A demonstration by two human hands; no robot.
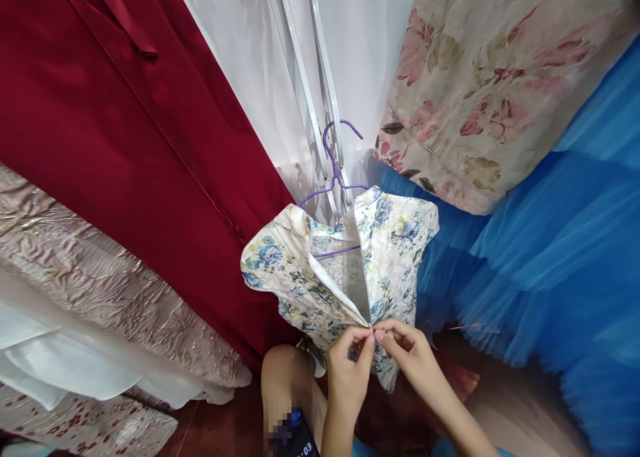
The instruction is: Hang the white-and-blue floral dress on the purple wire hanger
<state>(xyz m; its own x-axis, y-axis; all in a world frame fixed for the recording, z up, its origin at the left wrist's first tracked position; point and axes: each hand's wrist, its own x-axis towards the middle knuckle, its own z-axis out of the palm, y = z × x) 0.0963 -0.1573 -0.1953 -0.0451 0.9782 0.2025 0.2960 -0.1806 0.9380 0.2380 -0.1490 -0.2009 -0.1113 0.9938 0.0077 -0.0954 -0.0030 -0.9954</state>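
A cap-sleeved floral top (pixel 325 304) spreads in the middle of the view, in front of the knee, its front edges parted in a long V from neckline down to the hands. At the foot of that V the left hand (pixel 351 357) and the right hand (pixel 404 347) nearly meet, each pinching the joined edges between thumb and forefinger around a small metallic zip pull (pixel 371 328). On the left, the red satin gown (pixel 165 177) comes up against the top's shoulder; on the right, blue tulle (pixel 520 257) hangs close behind its side, so open room is narrow, mostly below, over the dark reddish floor (pixel 200 427). The top encloses a purple hanger (pixel 334 177): its lower bar crosses within the open neck, and its hook overlaps white metal rods (pixel 300 70); whether they touch is unclear.
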